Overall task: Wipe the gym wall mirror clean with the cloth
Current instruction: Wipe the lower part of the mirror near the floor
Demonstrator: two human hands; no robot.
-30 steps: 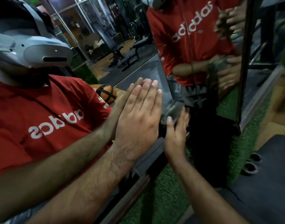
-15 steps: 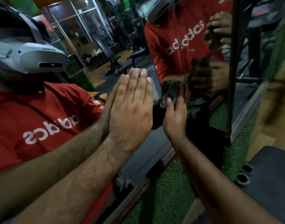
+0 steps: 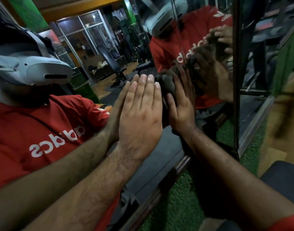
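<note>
2 hands, 1 cloth, 2 mirror panels meeting at a corner. Left hand (image 3: 140,112) flat on the mirror (image 3: 96,52), fingers straight, holds nothing. Right hand (image 3: 182,107) presses the dark cloth (image 3: 166,84) to the glass near the corner seam, fingers straight. Wood frame (image 3: 181,165) along the bottom edge; green turf (image 3: 181,202) below. Reflected shirt reads "adidas" reversed.

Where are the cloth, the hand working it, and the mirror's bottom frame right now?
cloth (image 3: 166,84), head view, on the bunched grey fabric above the thumb.
right hand (image 3: 181,112), head view, on its back, pressing the cloth to the glass.
mirror frame (image 3: 181,165), head view, on the brown bottom rail.
</note>
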